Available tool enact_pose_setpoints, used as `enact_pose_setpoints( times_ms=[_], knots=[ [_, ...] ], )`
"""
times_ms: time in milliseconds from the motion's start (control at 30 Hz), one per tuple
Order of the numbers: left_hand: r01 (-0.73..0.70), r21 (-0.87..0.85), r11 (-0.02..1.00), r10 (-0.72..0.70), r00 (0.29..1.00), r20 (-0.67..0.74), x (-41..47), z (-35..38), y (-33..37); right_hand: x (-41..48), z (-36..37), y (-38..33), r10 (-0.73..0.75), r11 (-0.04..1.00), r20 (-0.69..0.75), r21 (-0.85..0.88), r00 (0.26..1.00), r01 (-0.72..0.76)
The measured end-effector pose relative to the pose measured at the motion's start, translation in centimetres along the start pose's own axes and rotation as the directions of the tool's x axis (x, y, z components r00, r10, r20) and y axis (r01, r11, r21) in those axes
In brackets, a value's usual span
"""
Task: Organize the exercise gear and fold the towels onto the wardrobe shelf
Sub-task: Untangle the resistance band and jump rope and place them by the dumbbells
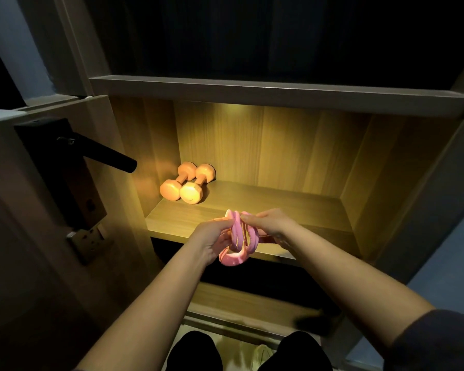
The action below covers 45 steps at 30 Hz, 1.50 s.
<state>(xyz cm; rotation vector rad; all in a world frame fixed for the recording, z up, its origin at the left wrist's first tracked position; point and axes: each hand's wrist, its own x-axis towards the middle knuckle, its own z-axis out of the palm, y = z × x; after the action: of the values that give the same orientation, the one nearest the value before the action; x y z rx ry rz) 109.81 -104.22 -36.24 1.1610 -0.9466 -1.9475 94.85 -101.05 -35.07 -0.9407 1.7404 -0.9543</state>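
Dim, warm shelf-lit glow, wide-angle distortion

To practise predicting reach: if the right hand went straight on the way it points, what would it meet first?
Probably the left hand, gripping the same pink coiled band just ahead of the right hand. Past it, perhaps the two orange dumbbells on the wooden shelf; depth is unclear.

i see the pink resistance band (239, 236) bunched into several loops, pinched by the left hand (212, 239) and right hand (271, 223) over the lit wardrobe shelf (279, 202) front edge. two peach-pink dumbbells (190, 192) lie side by side (touching, i think) at its back left.
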Motion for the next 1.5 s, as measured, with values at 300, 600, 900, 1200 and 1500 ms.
enact_pose_setpoints(
  times_ms=[300,600,900,1200,1500],
  knots=[
    [0.001,-0.029,1.000,0.000,1.000,0.016,-0.3,-0.2,-0.5,-0.4,0.1,0.2,-0.010,0.996,-0.017,0.092,1.000,0.011],
    [-0.052,0.013,0.999,0.052,0.998,-0.027,-0.4,-0.5,-0.6,-0.3,-0.1,0.1,-0.006,0.993,0.071,0.121,0.997,-0.002],
    [-0.083,-0.092,0.992,0.082,0.997,-0.015,-0.2,-0.9,-0.7,-0.6,0.1,-0.1,-0.011,0.993,0.066,0.115,0.998,0.004],
    [-0.121,-0.048,0.992,0.121,0.993,-0.006,-0.1,-1.4,-1.3,-0.2,-0.9,0.1,-0.090,0.993,0.142,-0.059,0.986,0.100],
    [-0.344,0.729,0.591,0.503,0.864,0.000,0.9,-3.3,-1.7,-0.5,-0.8,0.5,-0.267,0.857,0.253,-0.378,0.930,0.349]
  ],
)
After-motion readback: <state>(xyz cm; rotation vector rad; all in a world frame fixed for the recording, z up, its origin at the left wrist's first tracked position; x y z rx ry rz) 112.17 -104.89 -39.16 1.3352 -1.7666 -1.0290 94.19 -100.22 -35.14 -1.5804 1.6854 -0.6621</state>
